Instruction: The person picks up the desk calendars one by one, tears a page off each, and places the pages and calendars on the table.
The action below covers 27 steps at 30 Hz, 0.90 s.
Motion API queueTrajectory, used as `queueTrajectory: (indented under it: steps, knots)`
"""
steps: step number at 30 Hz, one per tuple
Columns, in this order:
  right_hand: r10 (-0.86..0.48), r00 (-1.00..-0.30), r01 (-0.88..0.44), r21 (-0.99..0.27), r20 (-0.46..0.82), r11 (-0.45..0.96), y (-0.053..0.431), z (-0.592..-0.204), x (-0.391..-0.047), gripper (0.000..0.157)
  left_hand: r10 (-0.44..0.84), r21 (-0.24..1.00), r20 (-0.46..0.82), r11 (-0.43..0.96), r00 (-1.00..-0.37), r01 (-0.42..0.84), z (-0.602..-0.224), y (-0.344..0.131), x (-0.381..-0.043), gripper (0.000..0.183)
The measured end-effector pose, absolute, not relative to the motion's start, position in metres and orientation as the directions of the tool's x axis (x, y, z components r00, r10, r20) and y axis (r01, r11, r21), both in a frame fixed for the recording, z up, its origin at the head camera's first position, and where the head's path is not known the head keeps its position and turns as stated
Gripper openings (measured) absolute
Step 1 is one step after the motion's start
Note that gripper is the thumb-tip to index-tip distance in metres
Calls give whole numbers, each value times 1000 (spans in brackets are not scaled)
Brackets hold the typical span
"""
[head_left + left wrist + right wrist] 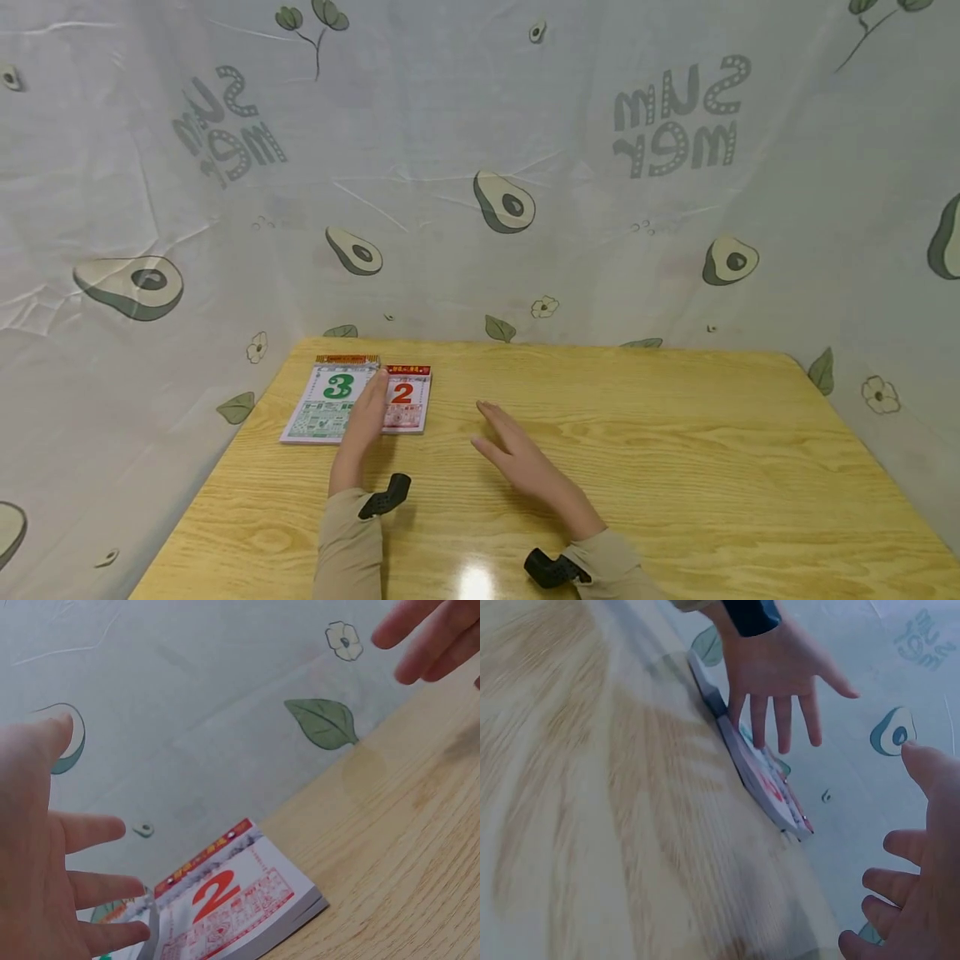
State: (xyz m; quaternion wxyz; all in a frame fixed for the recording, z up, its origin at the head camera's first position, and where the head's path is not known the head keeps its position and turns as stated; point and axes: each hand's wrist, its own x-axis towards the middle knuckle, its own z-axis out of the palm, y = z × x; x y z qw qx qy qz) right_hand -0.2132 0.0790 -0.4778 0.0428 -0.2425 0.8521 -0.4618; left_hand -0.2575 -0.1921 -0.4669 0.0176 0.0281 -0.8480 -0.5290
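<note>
Yellow wood-grain table: we see rectangular green-3 paper calendar beside smaller red-2 paper calendar. Left hand near both, right hand apart; fingers extended, holding nothing.

We see paper calendars, a smooth, faintly glossy wood-grained table, a creased, cloth-like sheet, matt cloth sleeves and plastic-looking wrist cameras

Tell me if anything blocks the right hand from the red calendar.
Nothing visible stands between the right hand and the red calendar; only table shows in that gap. The left hand is at the calendar's opposite side, outside that gap.
</note>
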Motion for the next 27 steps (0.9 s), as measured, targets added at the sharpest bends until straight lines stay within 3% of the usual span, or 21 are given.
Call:
queueTrajectory:
  steps: [9, 15, 27]
  knots:
    - [-402, -914, -177, -940, 47, 292, 51, -475, -227, 63, -98, 890, -36, 449, -995, -77, -465, -196, -264, 74]
    - [-404, -914, -2, -996, -33, 84, 36, -482, -237, 70, -89, 904, -44, 419, -995, -78, -466, -198, -266, 70]
    - [-492, -866, 270, -911, -89, -310, 10, -494, -246, 72, -63, 963, -125, 233, -990, -136, -462, -202, -262, 77]
